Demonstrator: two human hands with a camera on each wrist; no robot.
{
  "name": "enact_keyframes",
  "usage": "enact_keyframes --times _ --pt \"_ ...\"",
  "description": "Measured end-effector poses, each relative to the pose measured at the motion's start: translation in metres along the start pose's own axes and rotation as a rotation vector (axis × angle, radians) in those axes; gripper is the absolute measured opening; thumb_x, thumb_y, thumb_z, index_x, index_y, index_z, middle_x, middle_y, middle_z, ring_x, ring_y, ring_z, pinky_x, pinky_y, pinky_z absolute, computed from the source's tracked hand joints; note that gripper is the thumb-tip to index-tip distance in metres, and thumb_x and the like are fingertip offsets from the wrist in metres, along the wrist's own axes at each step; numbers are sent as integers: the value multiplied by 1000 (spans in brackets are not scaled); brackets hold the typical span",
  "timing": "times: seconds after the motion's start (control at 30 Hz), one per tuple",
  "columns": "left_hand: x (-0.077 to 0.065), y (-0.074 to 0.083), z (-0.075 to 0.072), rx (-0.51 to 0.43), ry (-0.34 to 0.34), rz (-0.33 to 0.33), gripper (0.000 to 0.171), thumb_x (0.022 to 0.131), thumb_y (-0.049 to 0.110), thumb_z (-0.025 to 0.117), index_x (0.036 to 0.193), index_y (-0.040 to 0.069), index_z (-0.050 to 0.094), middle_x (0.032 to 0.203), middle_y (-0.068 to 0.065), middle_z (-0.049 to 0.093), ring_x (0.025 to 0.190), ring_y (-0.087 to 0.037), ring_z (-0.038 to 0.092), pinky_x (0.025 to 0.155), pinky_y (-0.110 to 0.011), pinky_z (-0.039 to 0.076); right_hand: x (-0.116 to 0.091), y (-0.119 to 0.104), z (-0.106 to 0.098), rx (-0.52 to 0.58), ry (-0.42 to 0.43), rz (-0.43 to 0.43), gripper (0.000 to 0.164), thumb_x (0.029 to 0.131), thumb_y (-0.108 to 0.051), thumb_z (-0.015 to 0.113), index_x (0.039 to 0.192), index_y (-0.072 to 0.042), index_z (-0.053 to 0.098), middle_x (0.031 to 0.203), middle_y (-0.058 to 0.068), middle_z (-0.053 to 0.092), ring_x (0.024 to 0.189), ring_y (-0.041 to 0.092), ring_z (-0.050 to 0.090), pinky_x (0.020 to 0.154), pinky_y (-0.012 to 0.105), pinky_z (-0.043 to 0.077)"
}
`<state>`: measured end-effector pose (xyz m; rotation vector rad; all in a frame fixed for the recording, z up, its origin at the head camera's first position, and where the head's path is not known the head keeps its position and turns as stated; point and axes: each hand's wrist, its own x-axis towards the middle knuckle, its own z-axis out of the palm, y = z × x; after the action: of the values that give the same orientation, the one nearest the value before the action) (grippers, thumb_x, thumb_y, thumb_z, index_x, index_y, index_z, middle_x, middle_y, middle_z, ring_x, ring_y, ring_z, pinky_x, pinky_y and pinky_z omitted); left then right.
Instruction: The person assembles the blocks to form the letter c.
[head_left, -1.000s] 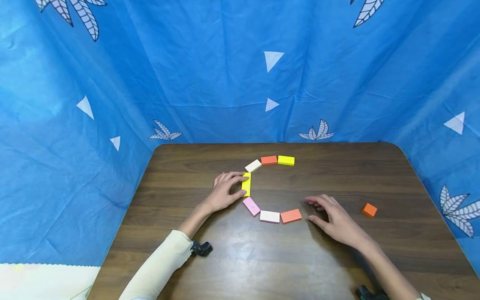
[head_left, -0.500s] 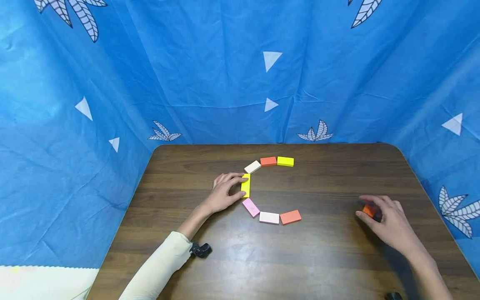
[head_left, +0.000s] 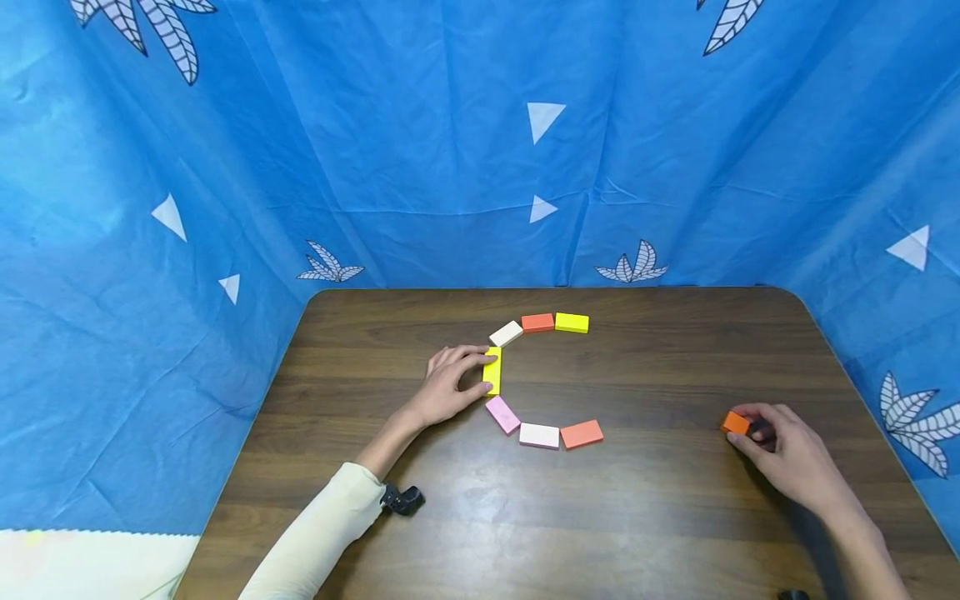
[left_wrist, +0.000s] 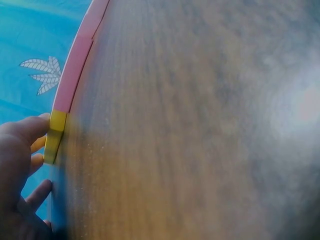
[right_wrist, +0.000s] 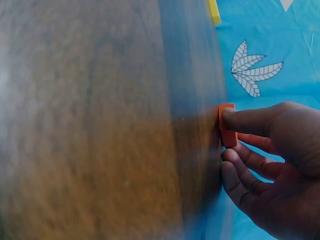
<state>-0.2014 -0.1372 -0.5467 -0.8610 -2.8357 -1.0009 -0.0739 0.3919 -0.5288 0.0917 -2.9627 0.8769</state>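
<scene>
My left hand (head_left: 447,386) has its thumb and fingers at a yellow block (head_left: 492,372), which lies flat at the left of a C-shaped curve of blocks. The left wrist view shows the same yellow block (left_wrist: 56,135) between thumb and fingers. Over at the right, my right hand (head_left: 795,454) pinches a small orange block (head_left: 736,422) between thumb and fingers, close to the tabletop. In the right wrist view the thumb lies along the face of the orange block (right_wrist: 229,127), and the other fingers curl below it.
Above the yellow block, the curve runs through a cream block (head_left: 506,334), a red block (head_left: 537,322) and another yellow block (head_left: 572,322). Below it come a pink block (head_left: 502,415), a pale pink block (head_left: 539,436) and a coral block (head_left: 582,434). Blue cloth (head_left: 465,150) surrounds the wooden table (head_left: 480,533).
My right hand has moved right, from beside the coral block to the orange block, and now pinches it. The orange block has turned slightly. My left hand has stayed on the yellow block.
</scene>
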Motion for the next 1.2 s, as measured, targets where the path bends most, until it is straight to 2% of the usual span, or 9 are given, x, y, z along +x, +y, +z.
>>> enact_keyframes --times 0.2,0.4,0.47,0.57,0.67,0.77,0.93,1.2 --pt "1 -1 0 -2 -12 -8 48 101 33 75 147 20 67 158 -3 58 153 -29 48 130 -73 15 0 -1 1 -4 6 -1 36 99 -17 79 129 0 69 113 20 65 82 -18 44 62 18 46" --pt "1 0 -1 -2 0 -4 47 101 32 76 146 19 67 158 -4 58 152 -31 48 129 -74 16 4 -10 4 33 36 -88 32 100 -11 77 130 -2 70 116 19 65 91 -20 45 67 14 48" --pt "1 0 -1 -4 1 -3 47 101 32 76 146 19 67 158 -3 59 152 -31 48 129 -74 16 6 -13 7 48 41 -135 33 99 -7 77 130 -2 70 116 18 65 91 -15 49 71 12 47" --pt "1 -1 0 -3 1 -2 47 101 32 76 146 20 67 158 -3 59 152 -30 48 129 -74 16 9 -19 12 47 46 -201 35 97 -4 77 131 -4 70 117 16 66 94 1 56 76 11 46" --pt "1 -1 0 -2 1 -2 47 101 32 76 146 20 67 158 -3 58 152 -30 48 129 -74 16 13 -27 17 23 34 -242 36 97 -4 77 133 -7 70 120 14 66 100 18 58 80 18 45" --pt "1 -1 0 0 0 -2 47 101 32 76 146 20 67 158 -3 58 152 -30 48 129 -74 17 16 -35 21 -2 12 -261 36 97 -4 77 132 -10 70 123 13 66 104 26 57 81 30 44" --pt "1 -2 0 1 -5 -5 48 101 33 76 146 21 67 158 -2 58 153 -29 48 129 -73 16 21 -48 26 -25 -24 -306 41 93 0 80 131 -12 71 126 11 67 110 30 59 84 41 47" --pt "1 -2 -1 -2 -1 -4 47 101 33 76 146 20 67 158 -2 58 152 -30 48 129 -73 17 31 -68 35 -54 -54 -412 43 91 -2 82 130 -16 73 129 3 71 118 27 63 93 46 52"
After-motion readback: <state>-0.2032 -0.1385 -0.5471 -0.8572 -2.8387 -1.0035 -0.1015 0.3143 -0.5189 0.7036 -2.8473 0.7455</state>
